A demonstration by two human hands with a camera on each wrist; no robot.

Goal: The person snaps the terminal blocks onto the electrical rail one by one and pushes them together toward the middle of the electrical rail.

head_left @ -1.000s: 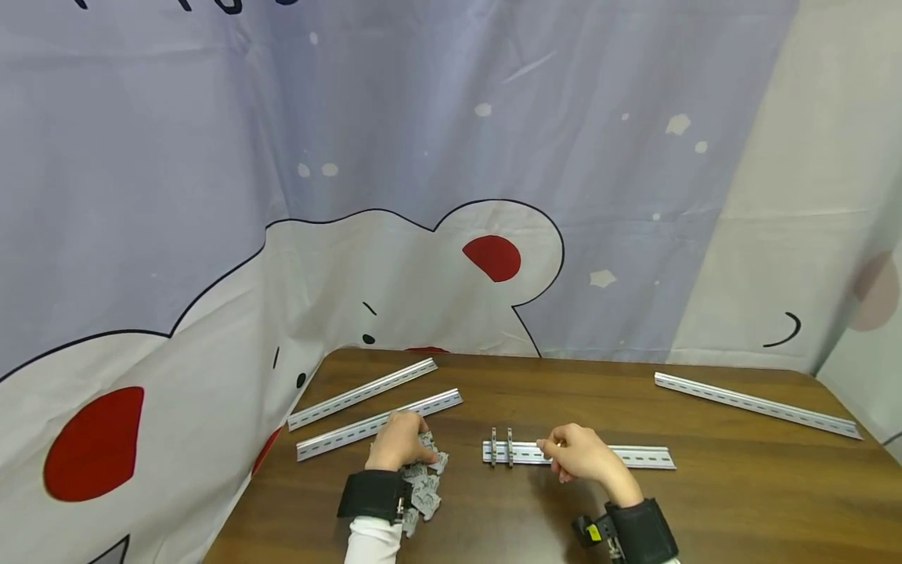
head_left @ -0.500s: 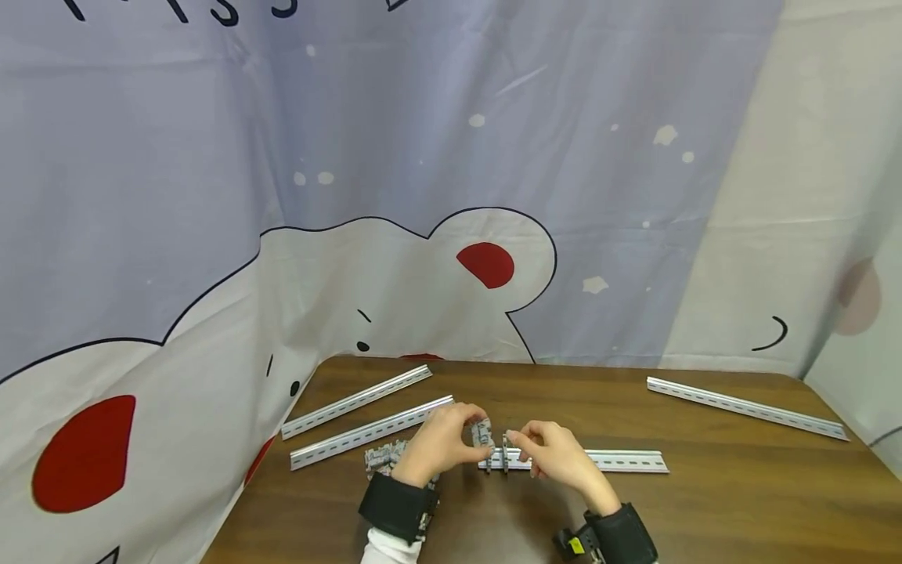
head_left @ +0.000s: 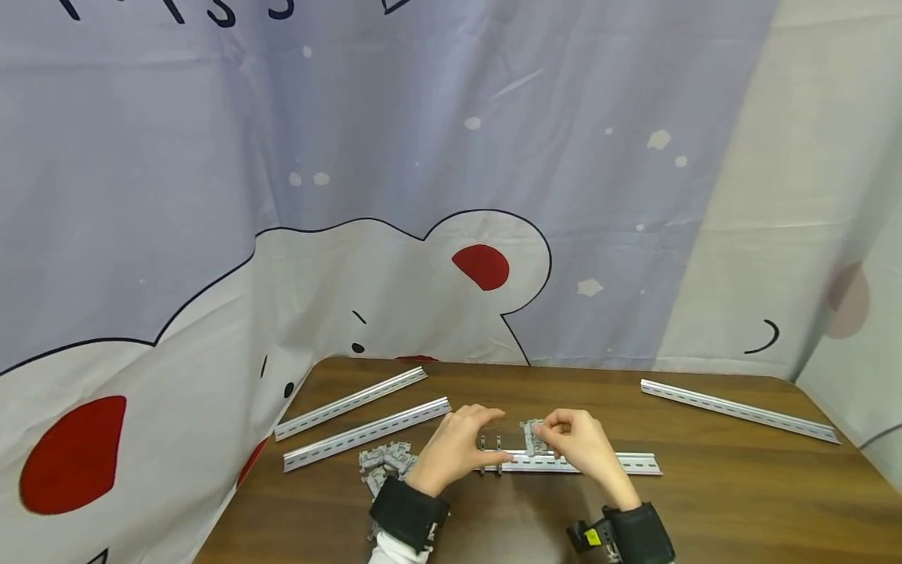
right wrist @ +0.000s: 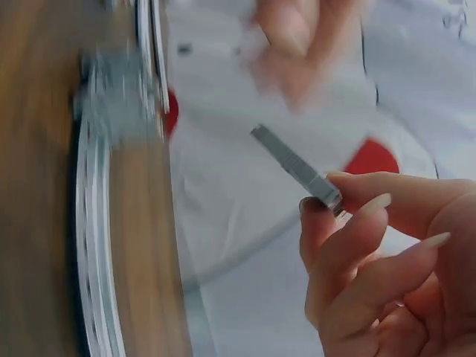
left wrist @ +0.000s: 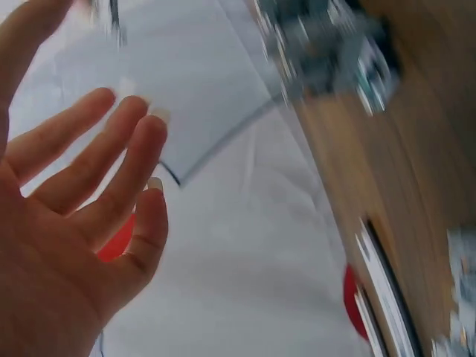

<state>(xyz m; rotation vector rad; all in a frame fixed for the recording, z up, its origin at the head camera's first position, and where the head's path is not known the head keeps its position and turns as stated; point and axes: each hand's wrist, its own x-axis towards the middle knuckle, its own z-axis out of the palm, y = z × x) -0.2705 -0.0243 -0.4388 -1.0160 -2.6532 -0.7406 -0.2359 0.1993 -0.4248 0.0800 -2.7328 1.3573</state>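
My right hand [head_left: 585,448] pinches a thin grey terminal block [right wrist: 294,165] between thumb and fingertips, above the middle of a slotted metal DIN rail [head_left: 640,464]. Two similar blocks [head_left: 499,448] stand upright on that rail near its left end. To their left is my left hand [head_left: 460,445], its thumb and fingers spread apart with nothing between them; the left wrist view shows its bare palm [left wrist: 59,253]. Beside the left wrist lies a heap of grey terminal blocks [head_left: 389,458], partly hidden by the forearm.
Two more DIN rails [head_left: 366,432] lie slanted at the left of the wooden table [head_left: 535,517]. Another rail [head_left: 740,411] lies at the back right. A printed cloth [head_left: 395,282] hangs behind the table's far edge.
My left hand went from the heap rightward to the rail with a terminal block, then let it go. The right hand, earlier without a block, now holds it and sits slightly further right.
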